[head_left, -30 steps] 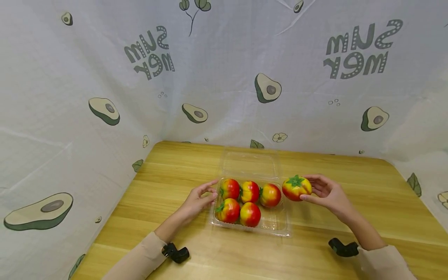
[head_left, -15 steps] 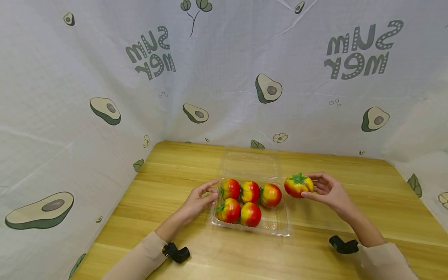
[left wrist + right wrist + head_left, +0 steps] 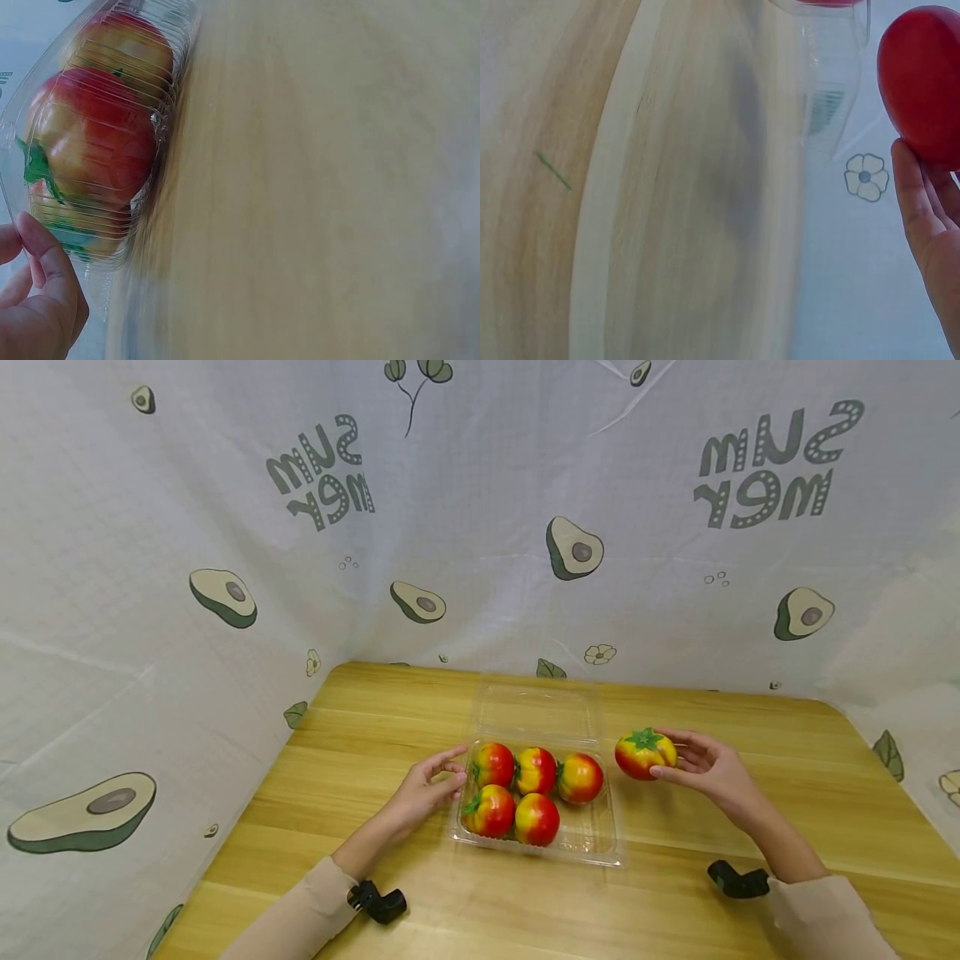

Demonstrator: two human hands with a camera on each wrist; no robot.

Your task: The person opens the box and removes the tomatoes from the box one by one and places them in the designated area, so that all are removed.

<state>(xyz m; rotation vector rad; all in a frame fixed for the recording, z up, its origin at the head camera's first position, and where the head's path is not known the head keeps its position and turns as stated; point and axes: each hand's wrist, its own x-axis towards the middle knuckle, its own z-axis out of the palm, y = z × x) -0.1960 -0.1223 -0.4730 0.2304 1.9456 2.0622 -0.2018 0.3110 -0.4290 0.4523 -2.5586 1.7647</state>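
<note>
A pale cloth backdrop (image 3: 480,485) printed with avocado halves and mirrored "Summer" lettering hangs behind and beside a wood-grain table (image 3: 525,910). Above the table, just right of the container, is a red-and-yellow tomato-like fruit (image 3: 645,753), its green star-shaped cap turned up. The right hand (image 3: 716,777) holds it from the right – thumb in front, fingers behind – and the right wrist view shows its plain red side above the fingertips.

The clear plastic container (image 3: 592,835) lies with its transparent lid (image 3: 536,710) folded back, away from the person. Inside sit five similar fruits (image 3: 537,771): three in the far row, two in the near row, at left and middle. At the container's left edge rests the left hand (image 3: 422,789), thumb and fingertips at the rim, fingers loosely bent – whether they pinch it I cannot tell.

Both forearms wear beige sleeves (image 3: 292,918), with a black wrist device (image 3: 381,903) beside each cuff.
</note>
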